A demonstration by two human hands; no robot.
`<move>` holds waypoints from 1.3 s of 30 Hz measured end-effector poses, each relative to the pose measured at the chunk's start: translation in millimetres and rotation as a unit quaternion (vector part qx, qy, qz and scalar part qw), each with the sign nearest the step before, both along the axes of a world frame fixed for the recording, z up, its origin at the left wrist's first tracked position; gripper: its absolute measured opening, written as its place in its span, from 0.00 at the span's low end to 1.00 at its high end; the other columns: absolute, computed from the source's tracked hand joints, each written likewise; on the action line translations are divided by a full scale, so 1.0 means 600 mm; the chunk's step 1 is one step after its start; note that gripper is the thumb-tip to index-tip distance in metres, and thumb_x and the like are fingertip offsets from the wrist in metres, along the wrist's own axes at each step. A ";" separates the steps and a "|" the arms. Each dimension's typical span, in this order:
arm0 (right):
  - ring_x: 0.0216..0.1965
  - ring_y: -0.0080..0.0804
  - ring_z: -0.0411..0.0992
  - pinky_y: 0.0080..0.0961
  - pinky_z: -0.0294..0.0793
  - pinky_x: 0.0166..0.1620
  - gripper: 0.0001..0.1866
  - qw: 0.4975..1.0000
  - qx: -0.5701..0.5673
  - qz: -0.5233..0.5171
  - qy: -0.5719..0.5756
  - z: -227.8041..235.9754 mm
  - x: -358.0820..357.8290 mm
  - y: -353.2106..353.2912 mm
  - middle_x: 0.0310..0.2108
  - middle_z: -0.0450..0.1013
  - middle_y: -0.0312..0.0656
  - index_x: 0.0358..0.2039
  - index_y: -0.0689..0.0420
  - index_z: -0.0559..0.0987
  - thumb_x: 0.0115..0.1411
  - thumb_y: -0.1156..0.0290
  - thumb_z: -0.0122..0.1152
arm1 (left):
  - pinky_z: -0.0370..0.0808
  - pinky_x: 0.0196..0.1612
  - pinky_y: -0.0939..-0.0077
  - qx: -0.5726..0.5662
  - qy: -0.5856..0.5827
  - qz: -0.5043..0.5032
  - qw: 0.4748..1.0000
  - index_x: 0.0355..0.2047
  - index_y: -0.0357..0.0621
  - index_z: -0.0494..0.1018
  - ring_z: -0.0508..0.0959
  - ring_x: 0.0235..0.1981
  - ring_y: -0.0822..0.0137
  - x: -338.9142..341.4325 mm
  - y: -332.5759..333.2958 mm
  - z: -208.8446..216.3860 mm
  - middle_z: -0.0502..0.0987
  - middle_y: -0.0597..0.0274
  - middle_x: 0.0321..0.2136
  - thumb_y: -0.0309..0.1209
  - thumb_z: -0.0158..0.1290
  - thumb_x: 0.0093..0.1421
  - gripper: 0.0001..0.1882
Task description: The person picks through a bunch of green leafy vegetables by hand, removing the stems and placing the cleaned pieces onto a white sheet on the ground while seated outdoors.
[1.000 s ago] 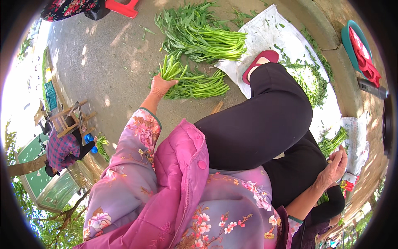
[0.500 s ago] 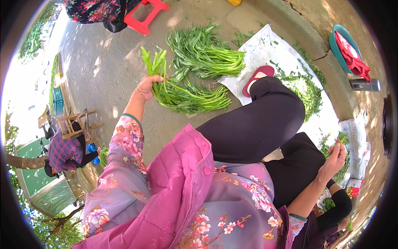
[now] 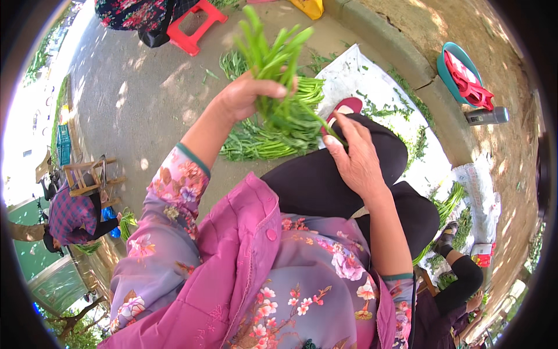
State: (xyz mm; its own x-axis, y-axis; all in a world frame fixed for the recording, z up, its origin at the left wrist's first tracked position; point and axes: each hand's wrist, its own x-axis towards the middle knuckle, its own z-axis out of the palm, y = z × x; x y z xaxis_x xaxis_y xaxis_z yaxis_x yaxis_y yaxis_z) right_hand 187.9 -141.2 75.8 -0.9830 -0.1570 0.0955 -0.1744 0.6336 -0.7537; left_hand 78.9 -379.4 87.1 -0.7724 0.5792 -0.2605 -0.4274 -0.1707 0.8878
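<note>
My left hand (image 3: 247, 96) is closed around a bunch of long-stemmed leafy greens (image 3: 273, 55), raised above the pavement, its stem ends pointing away from me and blurred. Some leafy ends hang below the fist. My right hand (image 3: 359, 160) reaches in from the right above my knee. A thin green stem (image 3: 324, 125) runs from the bunch in between its thumb and fingers. Behind and below the raised bunch lies a pile of the same greens (image 3: 250, 142) on the pavement, partly hidden by my left hand.
A white sheet (image 3: 343, 72) strewn with leaves lies past my red slipper (image 3: 349, 106). Right of the kerb are a teal basin (image 3: 446, 75) with a red bag and a grey flask (image 3: 487, 116). A red stool (image 3: 195, 29) stands ahead. Other people sit at left (image 3: 72, 212) and lower right (image 3: 465, 285).
My left hand has lifted the bunch up and to the right, off the pile. My right hand has come from the greens at far right to the bunch. The view has shifted slightly.
</note>
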 end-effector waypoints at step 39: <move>0.33 0.45 0.71 0.34 0.71 0.38 0.13 0.988 -0.072 0.136 0.000 -0.056 -0.030 -0.021 0.28 0.72 0.46 0.32 0.60 0.77 0.48 0.85 0.48 | 0.75 0.45 0.59 0.039 0.019 0.365 0.930 0.39 0.36 0.69 0.76 0.38 0.56 -0.087 -0.118 0.013 0.76 0.52 0.36 0.28 0.54 0.56 0.12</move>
State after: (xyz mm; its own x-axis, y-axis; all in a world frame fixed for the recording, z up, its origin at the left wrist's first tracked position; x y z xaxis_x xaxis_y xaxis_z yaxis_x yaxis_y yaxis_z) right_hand 169.7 -154.0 41.9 -0.9065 -0.3998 0.1359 -0.3232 0.4499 -0.8325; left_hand 26.8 -450.2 95.2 -0.9750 -0.0862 -0.2050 -0.1422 -0.4673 0.8726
